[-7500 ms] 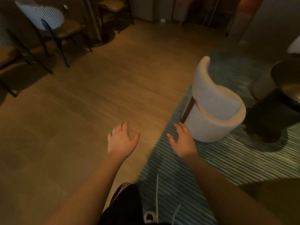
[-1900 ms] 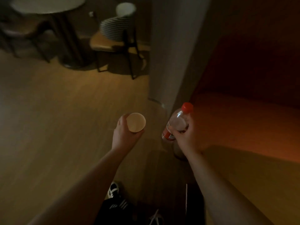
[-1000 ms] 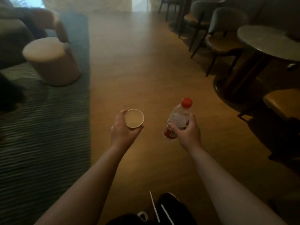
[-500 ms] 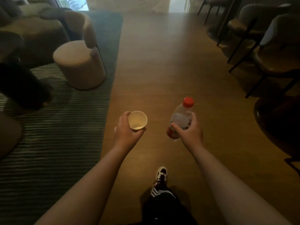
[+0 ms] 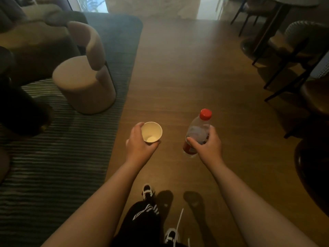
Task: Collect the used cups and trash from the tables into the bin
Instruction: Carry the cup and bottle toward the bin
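Wooden floor (image 5: 178, 77) runs under and ahead of both hands as an open lane. Nearest, a black-and-white shoe (image 5: 147, 190) steps below the hands. The left hand (image 5: 140, 147) is wrapped around a paper cup (image 5: 151, 133), held upright with its open mouth tipped slightly toward the camera. Apart from it, the right hand (image 5: 207, 146) is closed around a clear bottle (image 5: 197, 134), long axis leaning away, red cap (image 5: 205, 114) pointing up and forward. Left of the left hand, the striped rug (image 5: 53, 157) has a straight edge along the lane; farther on it stands a round beige chair (image 5: 85, 82). Right of the right hand, dark chairs (image 5: 293, 56) line the lane.
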